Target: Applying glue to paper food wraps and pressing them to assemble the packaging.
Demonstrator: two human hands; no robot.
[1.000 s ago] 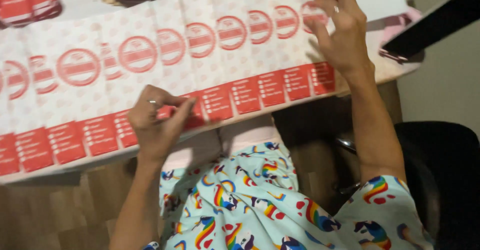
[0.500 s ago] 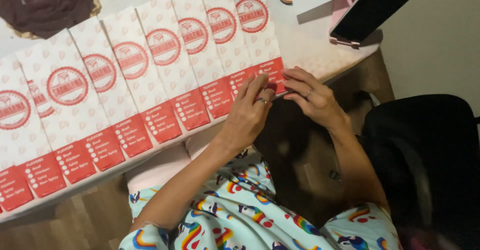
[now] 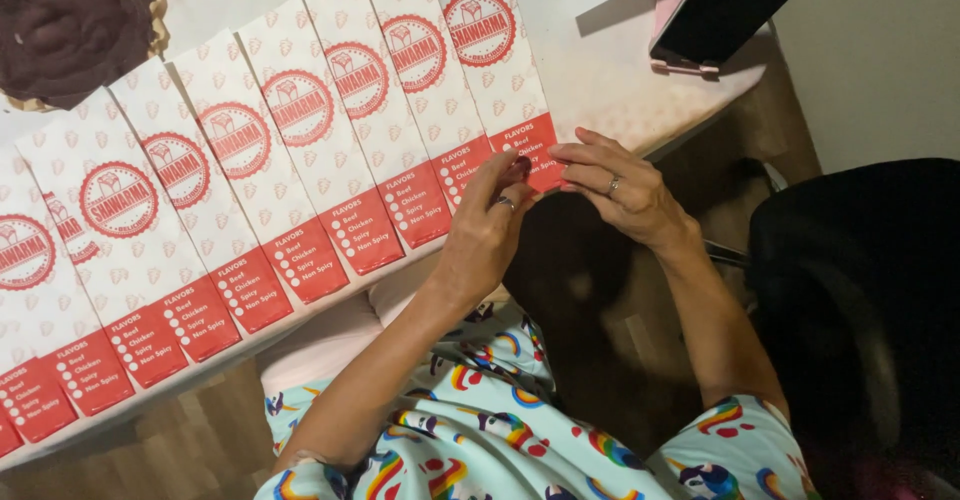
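The far-left bags run off the frame edge, so their count cannot be told, and each bag overlaps its neighbour, hiding 1 long side. A dark brown round thing [image 3: 65,20] at the top left is cut by the frame, as is a black tablet [image 3: 735,5] at the top right; small objects along the top edge are too cropped to identify. The person's face is out of view; only forearms and a rainbow-print garment [image 3: 520,430] show.

The last bag [image 3: 492,65] in the row lies at the right end, flat on the white table [image 3: 620,90], its red bottom strip at the table's near edge. It is a long white paper bag with a faint pattern, a round red seal near the top and a red panel with white dots below.

The left hand [image 3: 490,230] pinches the red strip's corner, thumb and forefinger closed on it. The right hand [image 3: 620,195] has its fingers curled loosely, fingertips touching the same corner; whether it truly grips is unclear
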